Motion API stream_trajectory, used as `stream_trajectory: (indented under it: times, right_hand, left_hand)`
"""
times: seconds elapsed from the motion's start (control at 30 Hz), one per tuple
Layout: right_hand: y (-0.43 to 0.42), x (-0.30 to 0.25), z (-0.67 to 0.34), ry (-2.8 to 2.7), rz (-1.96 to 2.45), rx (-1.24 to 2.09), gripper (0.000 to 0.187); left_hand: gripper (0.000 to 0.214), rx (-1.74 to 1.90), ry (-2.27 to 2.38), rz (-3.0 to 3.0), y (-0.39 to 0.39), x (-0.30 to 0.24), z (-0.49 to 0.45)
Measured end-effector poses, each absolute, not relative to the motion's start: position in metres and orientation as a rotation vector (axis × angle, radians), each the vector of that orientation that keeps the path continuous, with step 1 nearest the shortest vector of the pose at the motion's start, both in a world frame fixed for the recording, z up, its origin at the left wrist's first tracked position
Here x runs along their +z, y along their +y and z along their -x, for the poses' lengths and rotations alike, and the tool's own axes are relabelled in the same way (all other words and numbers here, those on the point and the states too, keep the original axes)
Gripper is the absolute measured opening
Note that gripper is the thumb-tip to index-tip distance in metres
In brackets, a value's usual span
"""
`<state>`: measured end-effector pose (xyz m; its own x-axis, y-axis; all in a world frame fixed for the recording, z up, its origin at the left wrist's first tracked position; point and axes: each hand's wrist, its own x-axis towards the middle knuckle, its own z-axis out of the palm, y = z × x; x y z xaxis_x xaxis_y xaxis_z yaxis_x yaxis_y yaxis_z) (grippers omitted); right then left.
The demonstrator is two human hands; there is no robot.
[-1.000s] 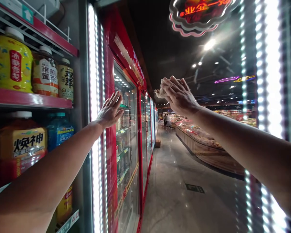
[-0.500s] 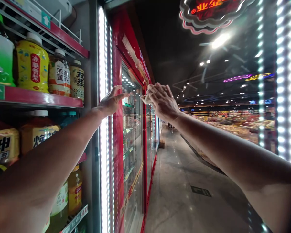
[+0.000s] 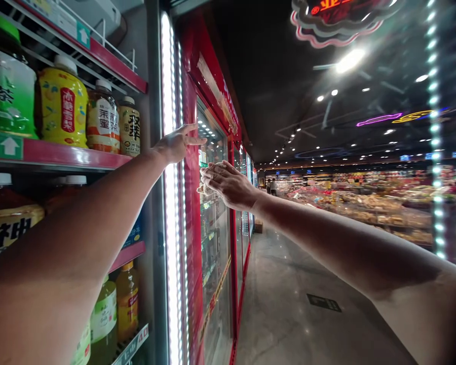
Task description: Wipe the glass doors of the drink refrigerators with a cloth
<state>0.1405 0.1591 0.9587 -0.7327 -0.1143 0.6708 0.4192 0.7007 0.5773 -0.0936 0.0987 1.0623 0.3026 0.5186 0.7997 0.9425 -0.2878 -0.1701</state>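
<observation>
My left hand reaches forward with flat, spread fingers against the edge of the cooler's open glass door, beside the white light strip. My right hand presses a crumpled pale cloth against the glass door, which I look through on the right; its fingers lie flat over the cloth. The red-framed neighbouring cooler stands just behind both hands.
Open cooler shelves on the left hold a yellow drink bottle, a green tea bottle and several others. A shiny aisle floor runs ahead. Food display counters line the right. Two people stand far down the aisle.
My right hand with the cloth has moved left and down across the glass. My left hand has stayed on the door edge. The view has turned slightly left.
</observation>
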Motion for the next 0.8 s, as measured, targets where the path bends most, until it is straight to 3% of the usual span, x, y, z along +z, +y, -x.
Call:
stream_trajectory:
  times: [0.27, 0.4, 0.57, 0.8]
  right_hand:
    - [0.153, 0.956, -0.096, -2.062, 0.316, -1.015, 0.058]
    - [0.152, 0.948, -0.073, -2.260, 0.130, -1.125, 0.047]
    - [0.149, 0.965, -0.051, -2.021, 0.391, -1.008, 0.053]
    - [0.149, 0.956, -0.053, -2.178, 0.252, -1.179, 0.047]
  left_hand:
    - [0.046, -0.759, -1.441, 1.915, 0.089, 1.087, 0.081]
    - [0.063, -0.834, -1.417, 1.958, 0.087, 1.087, 0.077]
    - [0.071, -0.935, -1.468, 1.964, 0.084, 1.079, 0.072]
    - [0.089, -0.906, -1.574, 1.873, 0.073, 1.072, 0.063]
